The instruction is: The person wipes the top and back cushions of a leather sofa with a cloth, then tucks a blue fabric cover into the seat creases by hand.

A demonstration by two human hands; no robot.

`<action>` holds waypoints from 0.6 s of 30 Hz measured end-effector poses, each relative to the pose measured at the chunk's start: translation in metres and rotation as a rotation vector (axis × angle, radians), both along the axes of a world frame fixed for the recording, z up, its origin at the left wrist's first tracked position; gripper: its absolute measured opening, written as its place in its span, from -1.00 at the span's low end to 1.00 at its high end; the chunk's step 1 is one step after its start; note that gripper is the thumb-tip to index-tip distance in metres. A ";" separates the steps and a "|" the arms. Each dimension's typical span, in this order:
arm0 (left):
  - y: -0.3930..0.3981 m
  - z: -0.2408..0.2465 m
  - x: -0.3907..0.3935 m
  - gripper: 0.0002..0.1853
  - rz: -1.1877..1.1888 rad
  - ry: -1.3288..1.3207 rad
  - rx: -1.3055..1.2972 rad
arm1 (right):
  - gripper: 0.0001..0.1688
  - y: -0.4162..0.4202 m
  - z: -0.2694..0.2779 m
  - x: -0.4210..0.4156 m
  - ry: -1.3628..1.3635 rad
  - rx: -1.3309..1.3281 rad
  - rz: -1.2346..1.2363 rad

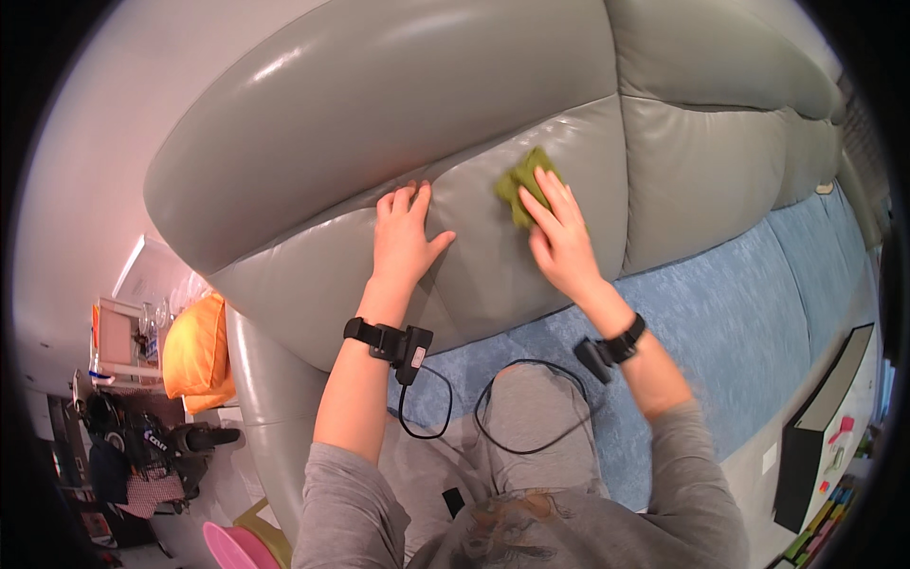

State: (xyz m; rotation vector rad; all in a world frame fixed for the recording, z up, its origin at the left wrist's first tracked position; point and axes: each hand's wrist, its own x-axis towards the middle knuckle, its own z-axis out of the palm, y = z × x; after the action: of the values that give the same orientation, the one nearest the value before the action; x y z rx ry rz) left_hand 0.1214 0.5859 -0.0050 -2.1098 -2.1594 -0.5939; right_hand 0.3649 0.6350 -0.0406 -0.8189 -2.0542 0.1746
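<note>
Under the fingers of my right hand [566, 245] is a crumpled green cloth [525, 186], pressed against the backrest of a grey leather sofa [483, 263]. The hand's outer edge and the cloth look slightly blurred. To the left, my left hand [404, 238] rests on the same backrest with its fingers spread, the tips at the seam below the headrest [419, 92]. It holds nothing. Each wrist wears a black strap with a small device, and a black cable [449, 419] hangs from the left one. My knee is on the blue seat cover [704, 334].
Orange cushions [195, 348] lie beyond the sofa's left armrest [266, 398]. Past them stands a dark wheeled thing [135, 441], partly unclear. A pink basin [238, 548] is at the lower left. A low black-and-white table [817, 434] with small items stands at the right.
</note>
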 end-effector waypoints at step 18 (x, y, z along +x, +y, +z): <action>-0.002 0.005 0.004 -0.08 -0.038 0.094 -0.040 | -0.28 -0.036 -0.126 0.032 -0.284 -0.171 -0.168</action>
State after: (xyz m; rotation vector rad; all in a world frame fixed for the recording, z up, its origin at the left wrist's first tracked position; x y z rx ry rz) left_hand 0.1254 0.5840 0.0003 -2.1570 -2.1030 -0.4482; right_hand 0.3966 0.5987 -0.1666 -1.1746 -2.2427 0.1486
